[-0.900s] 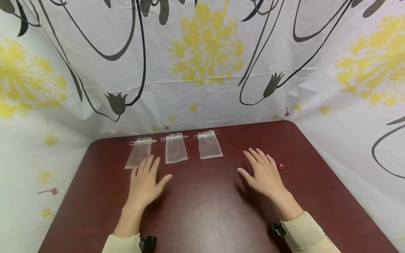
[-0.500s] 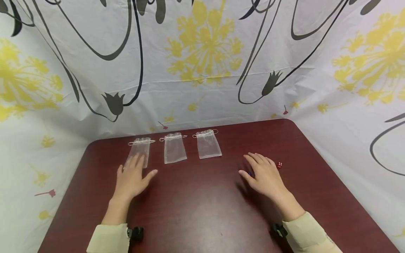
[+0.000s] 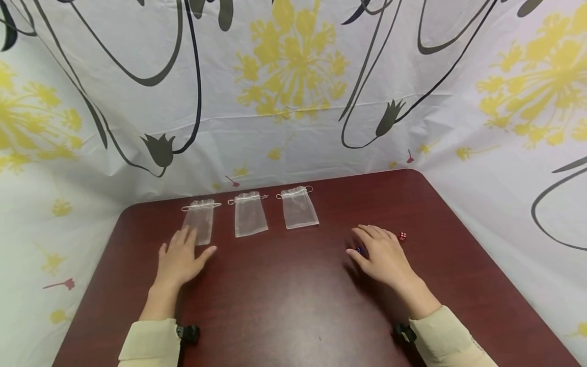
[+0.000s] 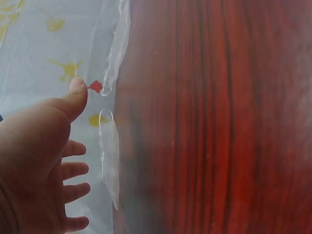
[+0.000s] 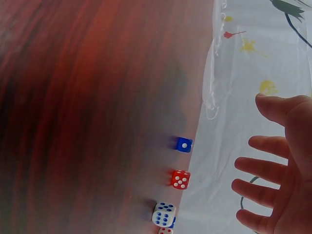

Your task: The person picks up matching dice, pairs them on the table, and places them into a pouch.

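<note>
Three small sheer drawstring bags lie in a row at the table's far side: a left bag (image 3: 200,224), a middle bag (image 3: 250,216) and a right bag (image 3: 299,209). My left hand (image 3: 179,260) is held with spread fingers, its fingertips overlapping the left bag's lower end in the head view. Over the dice on the right hovers my right hand (image 3: 382,252), fingers loosely bent, holding nothing. A blue die (image 5: 184,145), a red die (image 5: 180,179) and a white die with blue dots (image 5: 164,214) show beneath it in the right wrist view, with more dice partly hidden behind.
The dark red-brown table (image 3: 284,295) has rounded far corners. A white cloth (image 3: 293,132) with yellow and grey flower prints hangs behind it and along both sides. Black wrist cameras sit at both sleeves.
My left hand has moved left, away from the middle bag. The right hand stays nearly in place, its fingers drawn closer together and a little more bent. The head view has shifted slightly.
</note>
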Available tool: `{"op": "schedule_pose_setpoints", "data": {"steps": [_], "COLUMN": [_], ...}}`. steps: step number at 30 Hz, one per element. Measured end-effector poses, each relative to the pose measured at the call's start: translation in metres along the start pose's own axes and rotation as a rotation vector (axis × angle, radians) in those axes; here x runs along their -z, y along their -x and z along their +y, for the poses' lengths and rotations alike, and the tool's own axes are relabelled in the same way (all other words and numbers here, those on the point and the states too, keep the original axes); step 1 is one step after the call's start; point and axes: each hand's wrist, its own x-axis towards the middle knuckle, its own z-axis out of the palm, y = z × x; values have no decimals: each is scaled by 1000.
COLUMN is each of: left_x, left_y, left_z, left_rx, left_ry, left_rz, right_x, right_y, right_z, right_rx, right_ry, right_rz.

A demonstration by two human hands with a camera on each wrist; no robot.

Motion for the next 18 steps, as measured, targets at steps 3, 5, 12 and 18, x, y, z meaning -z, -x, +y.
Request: {"op": "schedule_pose_setpoints", "data": {"steps": [3,5,12,18], "left_x": [-1,-2,-6,-8], "left_y": [-2,-3,-5,-6], "left_z": [-4,-7,-13,-17], "left_rx": [4,6,2,-14], "left_ry": [0,-4,-4,6], "left_rz": [-10,-19,-56,-68], "right_x": [-1,-2,-3,-4], "right_y": [0,0,1,2], "right_z": [1,1,3,4], "right_rx": [0,-1,-10,-11], "right_ry": [-1,-1,-7,-8], "right_rz": [-7,-11,-21,-20]}}
